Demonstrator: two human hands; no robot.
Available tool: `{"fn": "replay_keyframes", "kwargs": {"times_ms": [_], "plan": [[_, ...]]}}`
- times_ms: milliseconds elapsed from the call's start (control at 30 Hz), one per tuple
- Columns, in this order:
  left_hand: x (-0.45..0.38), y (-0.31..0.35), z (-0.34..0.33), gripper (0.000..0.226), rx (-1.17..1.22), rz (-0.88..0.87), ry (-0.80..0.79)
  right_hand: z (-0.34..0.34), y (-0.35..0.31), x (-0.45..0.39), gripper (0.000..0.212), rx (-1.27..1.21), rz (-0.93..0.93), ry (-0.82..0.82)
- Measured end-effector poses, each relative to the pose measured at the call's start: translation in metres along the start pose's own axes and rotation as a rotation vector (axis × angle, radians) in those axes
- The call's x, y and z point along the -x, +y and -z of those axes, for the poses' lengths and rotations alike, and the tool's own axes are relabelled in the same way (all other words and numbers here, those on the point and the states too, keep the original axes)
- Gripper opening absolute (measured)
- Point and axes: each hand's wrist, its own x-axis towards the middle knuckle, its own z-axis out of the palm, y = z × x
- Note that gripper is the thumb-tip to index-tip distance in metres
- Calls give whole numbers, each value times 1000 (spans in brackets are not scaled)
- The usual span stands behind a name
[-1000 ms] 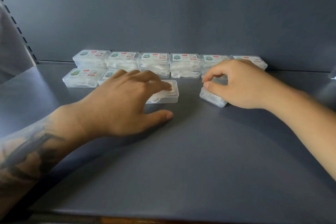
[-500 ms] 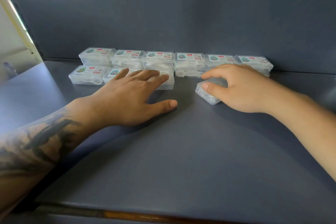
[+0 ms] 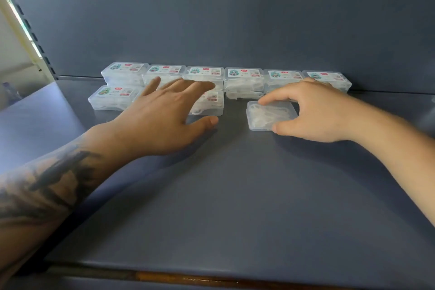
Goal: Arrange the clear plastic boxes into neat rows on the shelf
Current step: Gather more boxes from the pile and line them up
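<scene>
From the head camera, a dark blue shelf (image 3: 235, 195) is seen from above and in front, closed off behind by a back panel (image 3: 235, 19) of the same colour. Six clear plastic boxes with labelled lids are lined up side by side against that panel, from the leftmost box (image 3: 123, 73) to the rightmost box (image 3: 329, 77); at least some of them appear to be stacked two high. A second row has been begun in front of them: one front box (image 3: 113, 99) lies at the left, and another labelled box (image 3: 209, 103) lies partly hidden under the left hand (image 3: 162, 117).

The left hand is held flat, its fingers straight and spread over the boxes and its thumb stretched out to the side; nothing is gripped by it.

A loose box (image 3: 268, 115) lies flat on the shelf, right of the second row and just in front of the back row, with no label showing on top. It is pinched by the right hand (image 3: 317, 115), the forefinger curled over its far edge and the thumb pressed against its near corner.
</scene>
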Motion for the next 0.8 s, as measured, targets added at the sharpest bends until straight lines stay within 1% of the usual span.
{"fn": "replay_keyframes", "kwargs": {"times_ms": [100,200,300,367,433,500,533,700,800], "plan": [[1,2,3,68,75,-54,89,-2,-6,0,58,-139,52,-17],[2,3,0,63,229,-152,117,-7,-11,-1,52,-302,110,-42],[1,4,-3,54,324,-268,149,-8,-14,0,40,-527,162,-80],[1,6,-3,45,404,-312,168,-8,-16,1,37,-711,182,-115],[2,7,-2,43,501,-306,172,-9,-17,1,37,-890,157,-148],[3,8,-1,42,568,-273,171,-11,-18,2,34,-1003,134,-164],[4,9,-1,43,594,-252,160,-11,-18,2,33,-1036,129,-172],[2,9,-1,39,767,-169,96,-11,-17,2,49,-1127,107,-205],[0,5,-2,43,890,-131,74,-11,-16,2,43,-1144,134,-206]]}}
